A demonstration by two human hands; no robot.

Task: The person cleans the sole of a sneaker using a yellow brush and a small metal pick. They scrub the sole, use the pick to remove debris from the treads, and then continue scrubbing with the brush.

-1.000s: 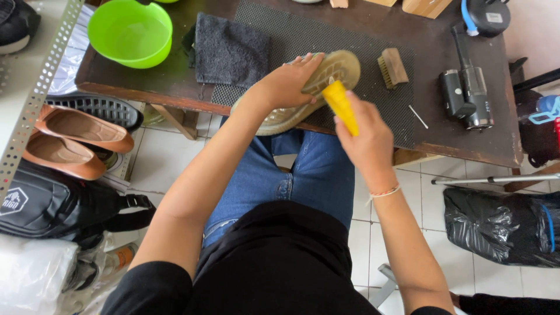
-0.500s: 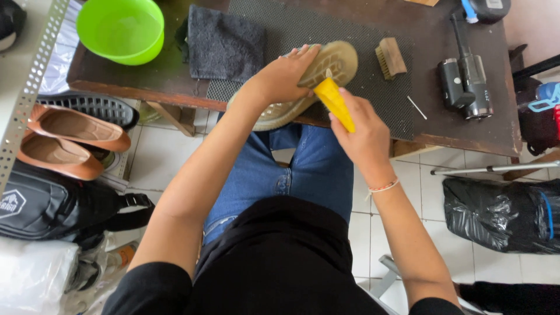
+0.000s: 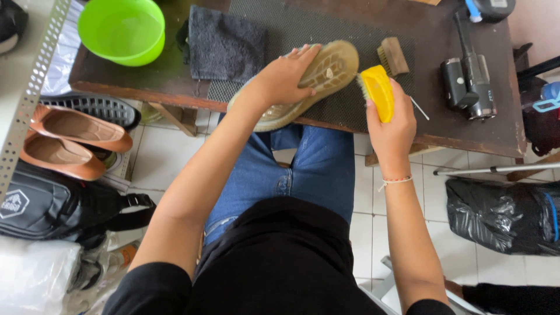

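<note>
Downward, from the head camera: left hand pressed flat over a shoe with a translucent tan rubber sole, sole turned up, fingers spread across its middle and pinning it. Shoe lying slantwise on a dark textured mat at the near edge of a dark brown wooden table, heel end jutting past the edge above blue-jeaned knees. Right hand closed around a yellow plastic scrubbing brush, bristles facing the toe end of the sole, just beside it; touching or not, impossible to say. Thin beaded bracelet on that wrist.

Further back on the table: folded dark grey cloth left of the shoe, bright green plastic bowl at the far left corner, small wooden-backed brush just beyond the yellow one, thin white stick near the right hand, black handheld device toward the right edge.

Below, on white floor tiles: pair of brown flat shoes on a rack at the left, black bag under them, black plastic sack at the right.
</note>
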